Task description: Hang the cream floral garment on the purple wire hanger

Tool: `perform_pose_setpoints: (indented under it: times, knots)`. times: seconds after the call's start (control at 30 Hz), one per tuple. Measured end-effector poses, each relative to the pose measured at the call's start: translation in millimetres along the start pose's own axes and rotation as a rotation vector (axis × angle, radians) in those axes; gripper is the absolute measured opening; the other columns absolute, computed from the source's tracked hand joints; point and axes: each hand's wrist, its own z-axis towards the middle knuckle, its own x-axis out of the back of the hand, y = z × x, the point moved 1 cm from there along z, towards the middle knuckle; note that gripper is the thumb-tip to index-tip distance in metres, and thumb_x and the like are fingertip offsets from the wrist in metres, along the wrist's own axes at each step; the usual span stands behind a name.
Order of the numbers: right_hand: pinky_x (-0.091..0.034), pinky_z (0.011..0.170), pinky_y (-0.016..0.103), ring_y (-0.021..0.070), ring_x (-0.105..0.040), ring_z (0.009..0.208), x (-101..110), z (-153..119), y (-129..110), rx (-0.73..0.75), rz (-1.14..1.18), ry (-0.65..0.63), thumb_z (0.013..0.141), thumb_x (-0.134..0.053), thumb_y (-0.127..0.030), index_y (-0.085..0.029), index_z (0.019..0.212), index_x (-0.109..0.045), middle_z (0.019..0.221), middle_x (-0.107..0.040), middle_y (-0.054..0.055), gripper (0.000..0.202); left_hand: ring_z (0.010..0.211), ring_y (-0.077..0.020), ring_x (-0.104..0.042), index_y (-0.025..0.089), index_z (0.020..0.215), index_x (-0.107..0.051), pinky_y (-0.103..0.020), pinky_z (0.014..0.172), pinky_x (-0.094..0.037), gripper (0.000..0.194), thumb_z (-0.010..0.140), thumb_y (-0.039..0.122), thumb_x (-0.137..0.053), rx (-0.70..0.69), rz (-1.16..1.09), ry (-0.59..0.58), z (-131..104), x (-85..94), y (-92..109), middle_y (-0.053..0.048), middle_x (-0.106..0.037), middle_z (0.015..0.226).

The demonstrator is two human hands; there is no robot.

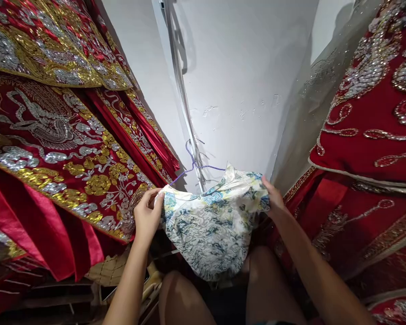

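Observation:
A white top with a blue, yellow and grey floral print hangs spread out in front of me on a thin purple hanger. The hanger's hook rests at an upright metal rail on the wall. My left hand pinches the top's shoulder on the left side, thumb and fingers together. On the other side, my right hand grips the short sleeve, with most of its fingers hidden behind the cloth. Below the neckline the fabric looks gathered and wrinkled, and its lower end hangs above my knees.
Red garments with gold and silver sequin embroidery hang close on the left. More red beaded garments hang on the right. A metal rail runs along the white wall. Dim wooden pieces lie low at left.

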Motion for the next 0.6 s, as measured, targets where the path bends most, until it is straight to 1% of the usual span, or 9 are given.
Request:
perform_pose_setpoints:
  times: [0.07, 0.13, 0.23, 0.33, 0.43, 0.47, 0.5, 0.53, 0.6]
  knots:
    - [-0.057, 0.071, 0.038, 0.0306, -0.071, 0.087, -7, 7, -15, 0.045, 0.012, 0.060, 0.075, -0.063, -0.069, -0.020, 0.110, -0.065, 0.086, -0.074, 0.008, 0.060, 0.096, -0.0209, -0.065, 0.018, 0.106, -0.066, -0.032, 0.088, -0.051, 0.030, 0.086, 0.041, -0.062, -0.030, 0.025, 0.028, 6, -2.2, 9, -0.007, -0.070, 0.104]
    - [-0.057, 0.071, 0.038, 0.0301, -0.071, 0.086, -20, 12, -31, 0.096, 0.007, 0.070, 0.075, -0.061, -0.072, -0.020, 0.113, -0.064, 0.087, -0.074, 0.008, 0.065, 0.099, -0.0210, -0.064, 0.019, 0.113, -0.063, -0.031, 0.089, -0.050, 0.038, 0.082, 0.041, -0.068, -0.060, 0.045, 0.057, 15, -4.3, 16, -0.007, -0.069, 0.108]
    - [-0.057, 0.071, 0.039, 0.0294, -0.071, 0.084, -44, 0, -47, 0.065, 0.001, -0.029, 0.079, -0.049, -0.078, -0.020, 0.113, -0.067, 0.084, -0.072, 0.009, 0.070, 0.097, -0.0211, -0.064, 0.020, 0.115, -0.062, -0.030, 0.084, -0.048, 0.042, 0.081, 0.043, -0.069, -0.049, 0.122, 0.063, 27, -5.0, 14, -0.006, -0.069, 0.107]
    - [-0.056, 0.075, 0.039, 0.0285, -0.070, 0.086, -63, -40, -53, 0.039, -0.109, -0.322, 0.082, -0.047, -0.077, -0.021, 0.107, -0.071, 0.083, -0.072, 0.008, 0.066, 0.078, -0.0177, -0.060, 0.019, 0.098, -0.066, -0.028, 0.072, -0.045, 0.031, 0.087, 0.047, -0.059, -0.019, 0.152, 0.077, 28, -6.9, -1, -0.003, -0.067, 0.086]
    - [-0.054, 0.083, 0.038, 0.0262, -0.068, 0.093, -78, -84, -52, 0.101, -0.277, -0.862, 0.090, -0.049, -0.064, -0.023, 0.109, -0.073, 0.094, -0.073, 0.007, 0.052, 0.060, -0.0148, -0.050, 0.018, 0.078, -0.061, -0.027, 0.058, -0.039, 0.043, 0.095, 0.053, -0.041, 0.033, 0.021, 0.118, 17, -19.0, -13, 0.000, -0.055, 0.066]
    - [-0.052, 0.087, 0.038, 0.0259, -0.067, 0.097, -82, -92, -50, 0.127, -0.309, -0.979, 0.092, -0.050, -0.059, -0.023, 0.111, -0.073, 0.101, -0.073, 0.007, 0.046, 0.056, -0.0144, -0.047, 0.019, 0.074, -0.058, -0.027, 0.055, -0.037, 0.049, 0.097, 0.055, -0.035, 0.070, -0.040, 0.147, 12, -26.0, -14, 0.000, -0.051, 0.062]
    - [-0.050, 0.092, 0.038, 0.0259, -0.065, 0.103, -84, -95, -46, 0.159, -0.333, -1.006, 0.093, -0.052, -0.053, -0.024, 0.114, -0.072, 0.109, -0.072, 0.007, 0.041, 0.054, -0.0139, -0.045, 0.019, 0.071, -0.055, -0.027, 0.053, -0.036, 0.052, 0.097, 0.057, -0.031, 0.117, -0.113, 0.170, 6, -34.3, -13, 0.001, -0.048, 0.059]
    - [-0.047, 0.098, 0.039, 0.0262, -0.062, 0.111, -85, -94, -40, 0.200, -0.358, -0.934, 0.093, -0.053, -0.049, -0.025, 0.118, -0.070, 0.118, -0.070, 0.006, 0.038, 0.052, -0.0133, -0.043, 0.020, 0.071, -0.053, -0.027, 0.052, -0.035, 0.053, 0.097, 0.059, -0.029, 0.171, -0.203, 0.175, 2, -43.9, -11, 0.001, -0.046, 0.057]
    - [-0.038, 0.108, 0.042, 0.0275, -0.053, 0.125, -80, -82, -22, 0.286, -0.429, -0.584, 0.091, -0.059, -0.045, -0.028, 0.127, -0.063, 0.132, -0.062, 0.007, 0.040, 0.049, -0.0120, -0.040, 0.021, 0.073, -0.051, -0.025, 0.050, -0.033, 0.052, 0.096, 0.063, -0.031, 0.288, -0.444, 0.098, -6, -65.7, -2, 0.003, -0.042, 0.054]
